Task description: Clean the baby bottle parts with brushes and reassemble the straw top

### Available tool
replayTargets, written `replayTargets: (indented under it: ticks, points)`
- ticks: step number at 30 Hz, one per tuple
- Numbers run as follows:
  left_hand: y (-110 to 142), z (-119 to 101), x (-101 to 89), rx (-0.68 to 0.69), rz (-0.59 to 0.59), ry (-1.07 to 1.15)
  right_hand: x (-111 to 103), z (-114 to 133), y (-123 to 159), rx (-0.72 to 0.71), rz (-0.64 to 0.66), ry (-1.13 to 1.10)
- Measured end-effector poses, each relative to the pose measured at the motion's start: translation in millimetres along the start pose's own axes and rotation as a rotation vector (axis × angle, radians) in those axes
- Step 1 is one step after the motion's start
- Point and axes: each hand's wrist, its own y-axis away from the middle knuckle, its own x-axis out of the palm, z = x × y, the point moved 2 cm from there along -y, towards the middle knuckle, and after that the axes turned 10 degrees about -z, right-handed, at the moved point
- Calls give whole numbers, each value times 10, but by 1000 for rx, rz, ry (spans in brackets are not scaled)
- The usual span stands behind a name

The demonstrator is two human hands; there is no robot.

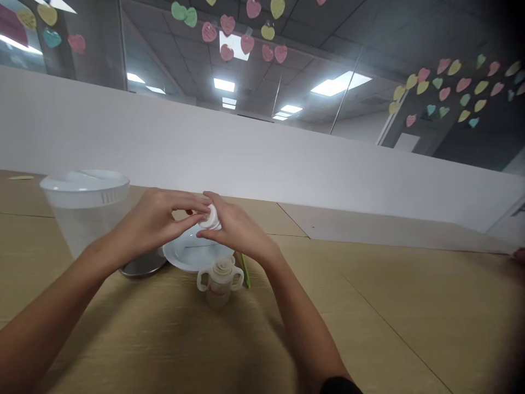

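Both my hands meet above a white plate [186, 257] on the wooden table. My left hand [158, 221] and my right hand [232, 227] pinch a small white cap-like piece [211, 217] between their fingertips. Just below them a small baby bottle [220, 282] with two side handles stands upright at the plate's near rim. A thin green stick [245, 270] lies beside the bottle, partly under my right wrist.
A clear kettle with a white lid [88, 210] stands on a metal base [141, 268] left of the plate. A white partition wall [262, 158] runs behind the table. A fingertip of another person [519, 253] shows at the right edge.
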Motion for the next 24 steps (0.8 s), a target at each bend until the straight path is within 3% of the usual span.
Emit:
replayTargets:
  ticks: [4, 9, 12, 15, 20, 24]
  points:
    - [17, 13, 72, 25, -138, 43, -22, 9, -26, 50, -93, 125]
    - [53, 29, 154, 195, -229, -193, 12, 50, -50, 157, -175, 448]
    - [77, -12, 178, 256, -291, -284, 18, 69, -62, 201, -195, 524]
    - [69, -66, 152, 258, -301, -263, -34, 64, -61, 193, -203, 460]
    - [18, -133, 64, 173, -151, -90, -205, 50, -5, 68, -127, 136]
    - [10, -128, 17, 76, -69, 73, -315, 70, 67, 59, -68, -102]
